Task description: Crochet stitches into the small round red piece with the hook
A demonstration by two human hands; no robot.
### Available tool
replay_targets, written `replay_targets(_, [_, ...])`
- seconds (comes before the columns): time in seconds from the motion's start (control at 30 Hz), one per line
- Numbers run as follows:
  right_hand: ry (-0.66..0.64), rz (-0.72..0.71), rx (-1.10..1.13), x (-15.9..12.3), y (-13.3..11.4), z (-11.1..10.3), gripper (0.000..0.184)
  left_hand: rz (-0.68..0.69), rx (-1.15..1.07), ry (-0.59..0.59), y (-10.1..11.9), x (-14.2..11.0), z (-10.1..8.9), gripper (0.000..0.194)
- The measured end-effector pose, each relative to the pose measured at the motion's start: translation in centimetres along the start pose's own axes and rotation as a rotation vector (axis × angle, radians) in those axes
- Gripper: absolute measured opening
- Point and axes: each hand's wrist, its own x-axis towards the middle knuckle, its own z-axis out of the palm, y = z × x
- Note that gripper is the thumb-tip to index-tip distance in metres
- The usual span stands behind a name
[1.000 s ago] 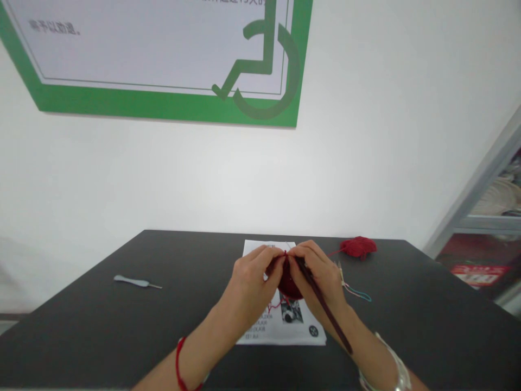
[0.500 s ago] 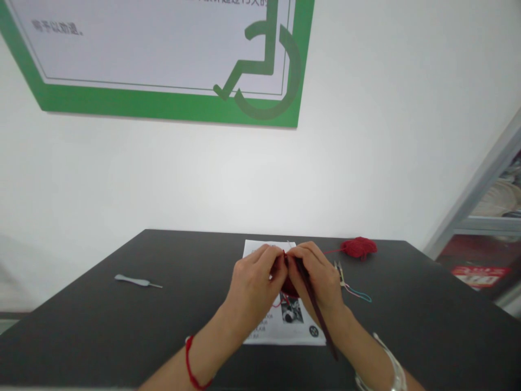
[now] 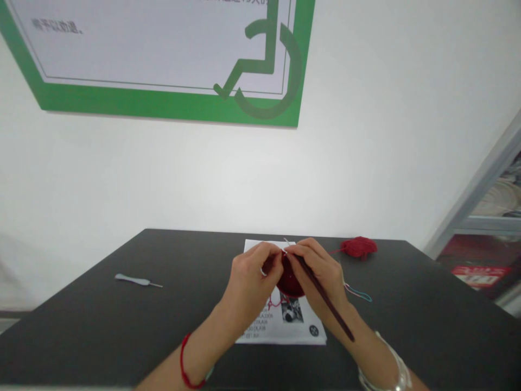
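Observation:
Between my hands is a dark red crochet piece, rounded, above a printed sheet. My left hand pinches its upper left edge with thumb and fingertips. A crochet hook with a long dark handle is gripped in my right hand; the handle slants down over my wrist and the thin metal end shows past the fingertips. A loose red strand hangs below the piece. Farther right lies a ball of red yarn, with a strand leading toward my right hand. My fingers hide the stitches at the hook.
White printed paper lies under my hands on the dark table. A crochet hook with a pale grip rests at the left. Right of my hand is a blue and pink cord loop, its other end hidden. A wall stands behind.
The dark hook's handle has swung inward and then back out to the right, its metal end now clear of the fingers. Both hands stay in nearly the same place on the red piece.

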Motion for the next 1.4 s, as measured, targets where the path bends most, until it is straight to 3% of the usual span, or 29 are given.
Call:
replay_targets(0.27, [-0.057,-0.037,0.001,0.1,0.1,-0.2,0.019,0.177,0.156,0.012,-0.4,-0.2,0.0,0.015])
replay_targets(0.5, [-0.078,-0.086,-0.098,0.4,-0.6,-0.3,0.018,0.186,0.153,-0.027,-0.3,-0.2,0.0,0.018])
replay_targets(0.57, [-0.026,-0.100,-0.094,0.3,-0.8,-0.1,0.018,0.087,0.056,-0.009,0.0,-0.1,0.1,0.016])
replay_targets(0.63, [0.033,-0.089,-0.094,0.1,-0.9,0.0,0.017,-0.106,-0.128,-0.022,0.2,0.1,0.3,0.015])
replay_targets(0.7, [0.075,-0.066,-0.090,-0.1,-0.8,0.2,0.016,-0.316,-0.350,-0.082,0.2,0.3,0.5,0.014])
replay_targets(0.77, [0.090,-0.048,-0.073,-0.4,-0.5,0.4,0.015,-0.419,-0.492,-0.148,0.1,0.3,0.6,0.014])
replay_targets(1.07, [-0.013,-0.050,-0.055,-0.5,0.3,0.1,0.015,-0.160,-0.198,-0.170,-0.2,0.4,-0.4,0.017])
replay_targets(1.23, [-0.039,-0.051,-0.081,-0.4,0.3,-0.1,0.015,-0.146,-0.134,-0.095,-0.1,0.4,-0.5,0.012])
replay_targets(1.4, [-0.020,-0.086,-0.089,-0.3,0.1,0.0,0.016,-0.104,-0.084,-0.163,0.1,0.4,-0.5,0.016])
